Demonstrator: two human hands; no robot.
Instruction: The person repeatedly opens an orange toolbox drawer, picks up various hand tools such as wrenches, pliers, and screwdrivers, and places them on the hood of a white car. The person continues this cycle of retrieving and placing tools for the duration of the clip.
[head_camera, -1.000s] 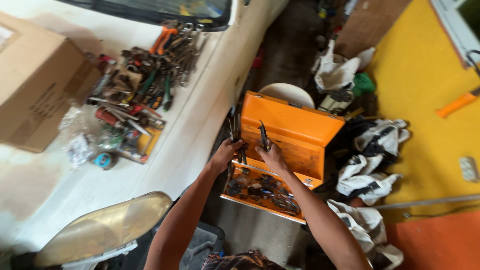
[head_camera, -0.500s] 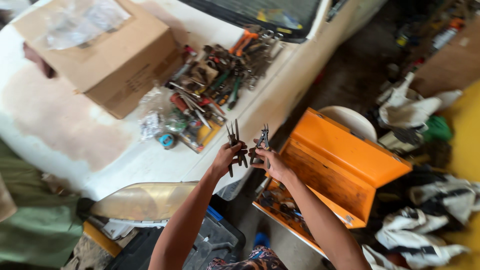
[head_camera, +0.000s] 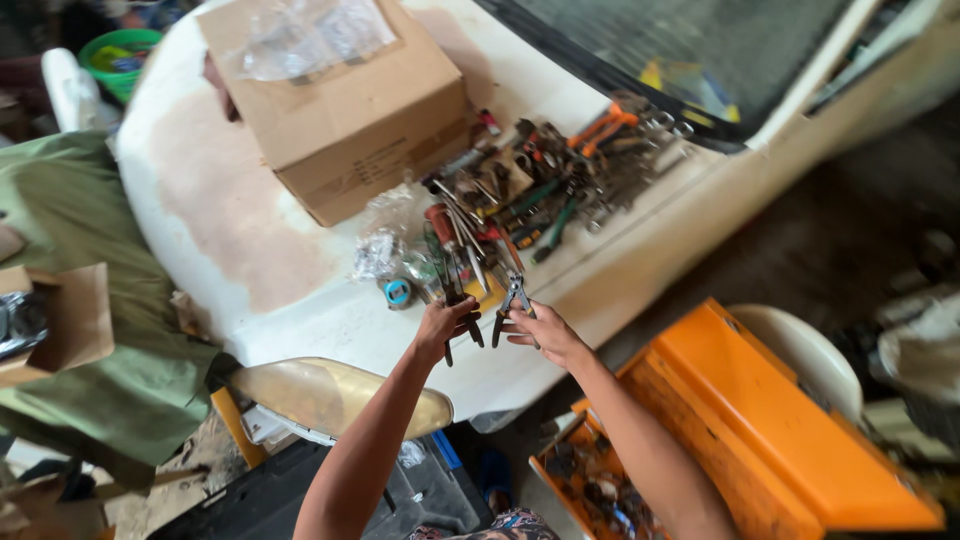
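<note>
My left hand (head_camera: 443, 325) grips a bunch of dark-handled pliers (head_camera: 455, 290) that point up towards the tool heap. My right hand (head_camera: 540, 335) holds a single pair of pliers (head_camera: 513, 298) by its handles, jaws upward. Both hands hover over the near edge of a white car bonnet (head_camera: 250, 250). Just beyond them lies a heap of hand tools (head_camera: 520, 195): pliers, screwdrivers and spanners, some with orange or green handles.
A cardboard box (head_camera: 345, 100) stands on the bonnet at the back left. An open orange toolbox (head_camera: 760, 430) with several small tools inside sits at the lower right. A headlight (head_camera: 330, 395) lies below my left arm. A green cloth (head_camera: 90, 300) covers the left side.
Both hands have carried the pliers from over the orange toolbox across to the bonnet's edge by the tool heap. The view has swung left, bringing the cardboard box and green cloth in.
</note>
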